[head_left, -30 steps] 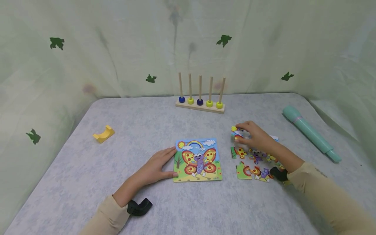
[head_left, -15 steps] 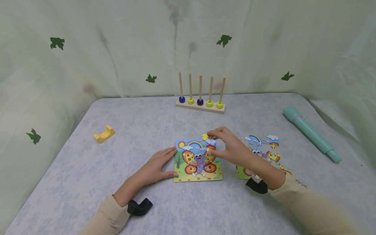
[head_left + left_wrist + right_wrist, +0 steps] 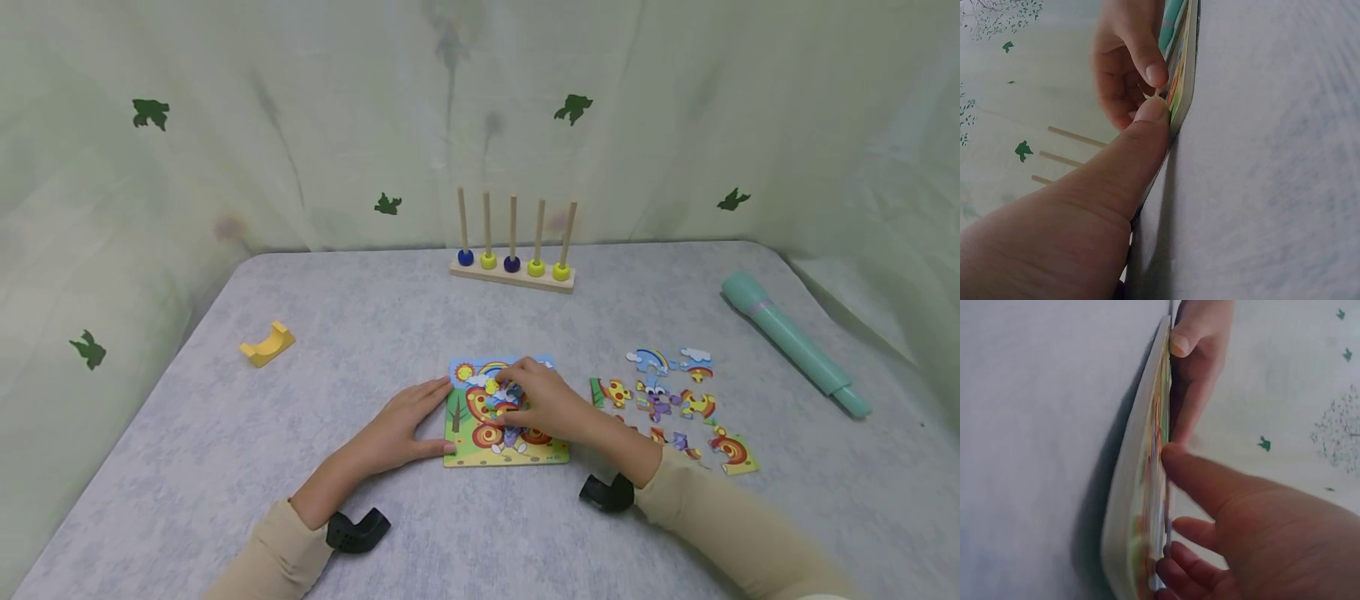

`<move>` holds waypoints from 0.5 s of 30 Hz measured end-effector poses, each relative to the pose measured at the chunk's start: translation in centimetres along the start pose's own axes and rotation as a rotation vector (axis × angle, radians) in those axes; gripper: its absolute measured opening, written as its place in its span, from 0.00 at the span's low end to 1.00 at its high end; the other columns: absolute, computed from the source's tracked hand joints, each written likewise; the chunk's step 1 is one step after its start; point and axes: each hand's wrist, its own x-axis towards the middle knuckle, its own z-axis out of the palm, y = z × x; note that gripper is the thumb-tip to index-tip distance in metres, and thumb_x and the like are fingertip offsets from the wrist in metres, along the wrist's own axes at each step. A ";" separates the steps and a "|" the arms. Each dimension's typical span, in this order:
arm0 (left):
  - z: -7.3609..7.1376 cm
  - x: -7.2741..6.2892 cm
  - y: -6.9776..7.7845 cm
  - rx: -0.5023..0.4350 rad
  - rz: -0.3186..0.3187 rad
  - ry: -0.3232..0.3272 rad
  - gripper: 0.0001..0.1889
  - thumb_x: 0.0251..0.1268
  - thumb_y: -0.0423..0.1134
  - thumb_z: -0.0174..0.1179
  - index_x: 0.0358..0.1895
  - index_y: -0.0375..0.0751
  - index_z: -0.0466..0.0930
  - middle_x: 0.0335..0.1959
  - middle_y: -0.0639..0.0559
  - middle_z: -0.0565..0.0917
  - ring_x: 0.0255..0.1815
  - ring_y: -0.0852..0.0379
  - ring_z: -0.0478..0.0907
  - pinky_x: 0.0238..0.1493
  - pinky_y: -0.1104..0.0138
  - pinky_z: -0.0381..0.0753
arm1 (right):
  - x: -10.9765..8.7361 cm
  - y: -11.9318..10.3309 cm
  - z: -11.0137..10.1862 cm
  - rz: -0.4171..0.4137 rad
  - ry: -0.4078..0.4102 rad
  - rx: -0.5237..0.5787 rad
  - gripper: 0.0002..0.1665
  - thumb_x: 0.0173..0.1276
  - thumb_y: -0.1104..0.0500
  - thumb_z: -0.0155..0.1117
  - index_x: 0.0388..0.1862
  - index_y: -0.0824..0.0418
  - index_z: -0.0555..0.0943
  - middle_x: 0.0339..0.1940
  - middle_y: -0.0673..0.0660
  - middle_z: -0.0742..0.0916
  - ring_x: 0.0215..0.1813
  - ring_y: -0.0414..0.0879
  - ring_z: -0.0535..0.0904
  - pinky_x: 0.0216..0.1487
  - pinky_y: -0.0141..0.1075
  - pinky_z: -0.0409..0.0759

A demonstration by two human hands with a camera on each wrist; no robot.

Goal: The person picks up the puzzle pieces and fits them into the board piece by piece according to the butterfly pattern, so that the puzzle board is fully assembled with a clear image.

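A square puzzle board with a butterfly picture lies flat at the middle of the table. My left hand rests along its left edge, fingers straight and thumb touching near the lower left corner. Over the upper middle of the board, my right hand pinches a puzzle piece with a yellow sun, partly hidden by the fingers. In the right wrist view the board shows edge-on, with the right thumb close over its picture. Several loose puzzle pieces lie to the right.
Behind the board stands a wooden peg stand with blue and yellow beads. A teal microphone-shaped toy lies at the far right. On the left is a yellow curved block. A pale curtain hangs behind the table.
My right hand has lifted the sun piece from the upper left of the loose pieces and carried it left over the board. The left hand has stayed at the board's edge.
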 end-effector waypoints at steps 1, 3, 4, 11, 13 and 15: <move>0.0 0.0 0.0 0.001 -0.001 -0.001 0.45 0.52 0.63 0.57 0.68 0.38 0.54 0.68 0.45 0.55 0.67 0.45 0.50 0.62 0.48 0.51 | 0.1 0.1 0.2 -0.005 0.000 -0.027 0.32 0.54 0.46 0.67 0.56 0.57 0.73 0.50 0.55 0.74 0.48 0.47 0.71 0.48 0.42 0.69; 0.1 0.0 -0.1 0.000 -0.001 -0.003 0.45 0.52 0.63 0.56 0.68 0.39 0.54 0.68 0.45 0.55 0.67 0.45 0.50 0.62 0.48 0.51 | 0.2 0.3 0.3 -0.017 -0.001 -0.072 0.33 0.54 0.43 0.66 0.56 0.56 0.73 0.52 0.55 0.75 0.52 0.49 0.70 0.53 0.46 0.66; 0.1 0.0 -0.1 -0.001 -0.002 -0.003 0.45 0.52 0.63 0.56 0.68 0.39 0.54 0.68 0.45 0.55 0.67 0.45 0.50 0.62 0.48 0.51 | 0.3 0.3 0.3 -0.020 -0.005 -0.080 0.33 0.54 0.43 0.65 0.57 0.56 0.73 0.53 0.56 0.75 0.54 0.50 0.69 0.54 0.48 0.64; 0.2 0.0 -0.1 -0.009 -0.008 -0.006 0.46 0.52 0.63 0.56 0.69 0.39 0.53 0.68 0.45 0.55 0.67 0.45 0.50 0.62 0.48 0.50 | 0.3 0.7 0.0 -0.046 -0.042 -0.070 0.27 0.60 0.52 0.63 0.58 0.56 0.73 0.56 0.57 0.73 0.58 0.52 0.68 0.57 0.50 0.62; 0.2 0.1 -0.1 -0.008 -0.008 -0.003 0.46 0.52 0.63 0.57 0.68 0.39 0.54 0.68 0.45 0.55 0.67 0.45 0.50 0.62 0.48 0.51 | 0.5 0.7 0.1 -0.065 -0.033 -0.058 0.25 0.61 0.53 0.62 0.58 0.56 0.74 0.55 0.57 0.74 0.56 0.52 0.68 0.56 0.50 0.63; 0.2 0.0 -0.1 -0.008 -0.011 -0.003 0.46 0.51 0.63 0.57 0.69 0.39 0.54 0.68 0.46 0.55 0.67 0.46 0.50 0.62 0.49 0.51 | 0.7 0.6 0.2 -0.086 -0.022 -0.060 0.25 0.62 0.54 0.62 0.58 0.56 0.74 0.54 0.56 0.74 0.54 0.51 0.69 0.54 0.50 0.64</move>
